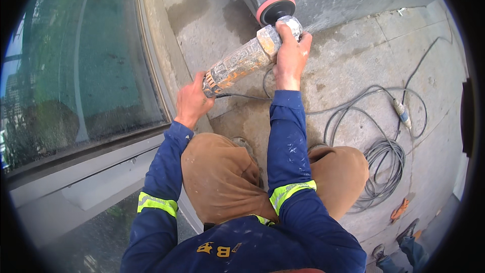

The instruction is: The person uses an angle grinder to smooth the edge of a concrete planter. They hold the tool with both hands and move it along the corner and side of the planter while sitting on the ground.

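Observation:
Both my hands hold an angle polisher (241,64), its worn body spattered with pale dust and orange marks. My left hand (194,99) is wrapped round the rear end, where the cord comes out. Near the front, my right hand (291,54) grips the head, with the thumb laid along it. A round black pad with a red rim (276,10) sits on the polisher's head. It is tilted up against or close by the corner of a grey stone block (328,5); whether it touches, I cannot tell.
A framed glass pane (96,71) stands along my left. On the paving at right lie a coiled grey cable (386,169), a cable connector (402,113) and an orange glove (399,210). Another person's legs and shoes (407,231) show at lower right. Damp patches darken the paving (189,9).

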Tool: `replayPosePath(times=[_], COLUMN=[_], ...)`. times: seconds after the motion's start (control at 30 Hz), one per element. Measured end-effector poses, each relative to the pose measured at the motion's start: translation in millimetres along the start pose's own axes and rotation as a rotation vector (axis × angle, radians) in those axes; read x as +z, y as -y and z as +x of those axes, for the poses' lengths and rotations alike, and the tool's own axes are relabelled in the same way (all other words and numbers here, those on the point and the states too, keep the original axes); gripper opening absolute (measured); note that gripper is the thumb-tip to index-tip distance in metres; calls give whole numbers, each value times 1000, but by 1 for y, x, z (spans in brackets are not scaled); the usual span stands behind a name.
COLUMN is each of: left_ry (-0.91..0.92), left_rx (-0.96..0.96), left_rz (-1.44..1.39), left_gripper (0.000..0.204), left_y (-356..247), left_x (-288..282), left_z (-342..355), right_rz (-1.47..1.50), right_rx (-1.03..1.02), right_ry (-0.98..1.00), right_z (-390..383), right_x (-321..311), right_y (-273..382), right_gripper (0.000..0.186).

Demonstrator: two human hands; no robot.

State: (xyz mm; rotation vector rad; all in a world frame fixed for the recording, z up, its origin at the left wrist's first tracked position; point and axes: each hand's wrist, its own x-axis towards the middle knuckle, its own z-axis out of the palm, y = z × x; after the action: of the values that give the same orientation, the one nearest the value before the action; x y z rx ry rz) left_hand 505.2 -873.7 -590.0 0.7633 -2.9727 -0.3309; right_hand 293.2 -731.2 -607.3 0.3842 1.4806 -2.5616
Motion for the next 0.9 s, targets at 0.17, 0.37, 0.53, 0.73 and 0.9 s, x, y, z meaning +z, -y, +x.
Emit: replayPosePath(times=[0.17,0.37,0.53,0.73,0.9], left_ry=[-103,11,-35,-71,-34], left_rx=[50,-53,11,40,12], left_rz=[-26,-45,4,-15,25], left_gripper=[57,56,58,58,58], left_y=[5,-1,-3,2,-7], left_x=[-6,-6,-10,-9,-13], left_z=[-1,-4,0,-4,-2], right_rz=[55,-26,119,-43,72], right_rx=[25,29,92,15,57], right_ry=[32,20,31,19,26], right_z=[-7,-5,-2,-8,-3], right_x=[13,8,8,12,8], right_y=[19,8,16,15,13], right_gripper=[55,55,60,54,57])
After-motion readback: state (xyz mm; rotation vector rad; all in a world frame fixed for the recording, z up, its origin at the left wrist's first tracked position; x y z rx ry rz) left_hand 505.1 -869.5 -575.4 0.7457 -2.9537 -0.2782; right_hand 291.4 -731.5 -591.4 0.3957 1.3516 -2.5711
